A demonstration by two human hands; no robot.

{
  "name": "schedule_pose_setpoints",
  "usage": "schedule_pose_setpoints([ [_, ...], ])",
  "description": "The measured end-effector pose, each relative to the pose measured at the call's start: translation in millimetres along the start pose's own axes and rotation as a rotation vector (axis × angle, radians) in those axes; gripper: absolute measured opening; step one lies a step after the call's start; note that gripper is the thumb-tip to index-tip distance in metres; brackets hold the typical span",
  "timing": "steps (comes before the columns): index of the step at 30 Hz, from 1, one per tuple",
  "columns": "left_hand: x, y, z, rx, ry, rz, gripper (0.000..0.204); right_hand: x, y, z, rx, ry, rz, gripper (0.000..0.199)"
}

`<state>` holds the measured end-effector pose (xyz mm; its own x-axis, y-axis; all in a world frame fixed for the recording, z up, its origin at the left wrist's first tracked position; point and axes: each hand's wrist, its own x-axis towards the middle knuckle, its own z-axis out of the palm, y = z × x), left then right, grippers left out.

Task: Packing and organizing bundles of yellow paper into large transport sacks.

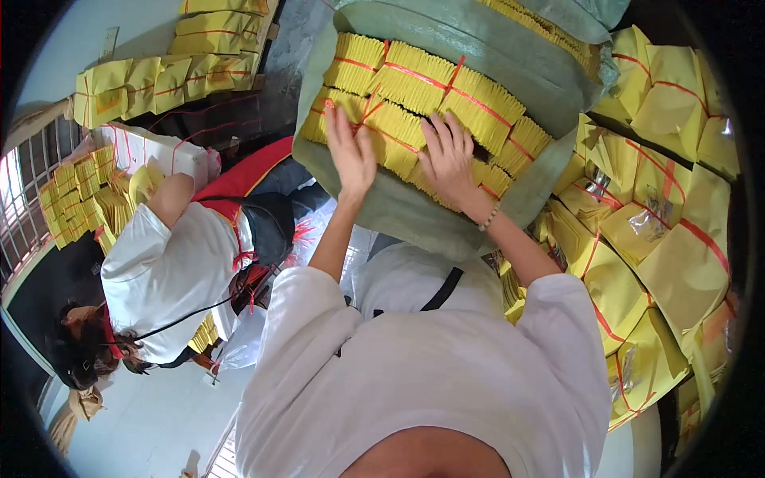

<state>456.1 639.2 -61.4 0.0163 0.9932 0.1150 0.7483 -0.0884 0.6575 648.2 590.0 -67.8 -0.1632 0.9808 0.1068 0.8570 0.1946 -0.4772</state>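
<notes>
A wide greenish-grey sack (414, 227) lies open in front of me, packed with bundles of yellow paper packets (410, 77) standing on edge in rows. Red ribbon ties each bundle. My left hand (349, 155) rests flat on the near left bundle, fingers stretched out and pointing away from me. Over the near middle bundles lies my right hand (450, 163), its fingers spread and a beaded bracelet on the wrist. Neither hand grips anything. Parts of the bundles under the palms are hidden.
At the right, large stacks of red-tied yellow packets (677, 239) rise close to my right arm. A co-worker in a white shirt (171, 259) bends over more yellow bundles (72, 199) on the left. Further bundles (159, 86) line a ledge at the far left.
</notes>
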Motion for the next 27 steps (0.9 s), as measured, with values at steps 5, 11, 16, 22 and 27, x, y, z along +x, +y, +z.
schedule_pose_setpoints([
  [5,-9.0,-35.1,-23.4,-0.040,-0.049,-0.205,0.062,56.9,-36.8,15.6,0.133,-0.118,-0.200,0.057],
  [11,8.1,-36.7,-42.0,0.154,-0.360,0.020,0.096,68.0,-39.1,36.4,0.100,-0.258,-0.452,0.072],
  [16,16.8,-45.0,-42.6,0.136,-0.385,0.005,0.100,76.4,-43.4,32.0,0.099,-0.287,-0.455,0.063],
  [22,29.4,-58.6,-48.4,0.159,-0.375,-0.012,0.086,59.2,-48.1,27.3,0.171,-0.274,-0.389,0.052],
  [27,36.3,-50.7,-37.5,0.341,-0.373,0.060,0.085,68.1,-45.9,38.5,0.086,-0.281,-0.442,0.053],
])
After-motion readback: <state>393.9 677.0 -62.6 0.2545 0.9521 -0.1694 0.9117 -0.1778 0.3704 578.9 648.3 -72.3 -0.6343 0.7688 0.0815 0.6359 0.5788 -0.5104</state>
